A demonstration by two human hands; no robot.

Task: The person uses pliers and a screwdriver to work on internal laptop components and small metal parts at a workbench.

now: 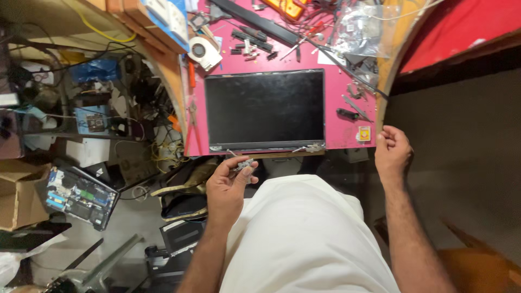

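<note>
Far to my left, on the floor, an opened laptop base (81,196) lies with its circuit boards showing, beside a cardboard box (19,194). Cables and clutter fill the shelf (92,103) above it.

My left hand (228,187) is raised in front of my lap, just below the near edge of the pink table (339,130). Its fingers (247,172) are curled in, and thumb and fingertips pinch a small grey metal part (243,164), which looks like a hinge piece. The grip is closed on it and the part pokes out above my fingertips. It sits just under the lower left corner of the screen panel.

The dark laptop screen panel (265,108) lies flat on the table straight ahead of me, its lower edge along the table's near edge. Neither hand touches it. A small white fan (203,51) lies beyond its upper left corner, black strips and screwdrivers are scattered above it, and a clear plastic bag (361,27) lies to the upper right. A black-handled tool (347,114) rests just right of the panel, with a small yellow square item (364,133) near the table's corner.

My right hand (393,152) hangs just off that right corner, close to the yellow square. Its fingers (386,135) are bent loosely inward, thumb against them. I cannot tell whether they hold anything.
</note>
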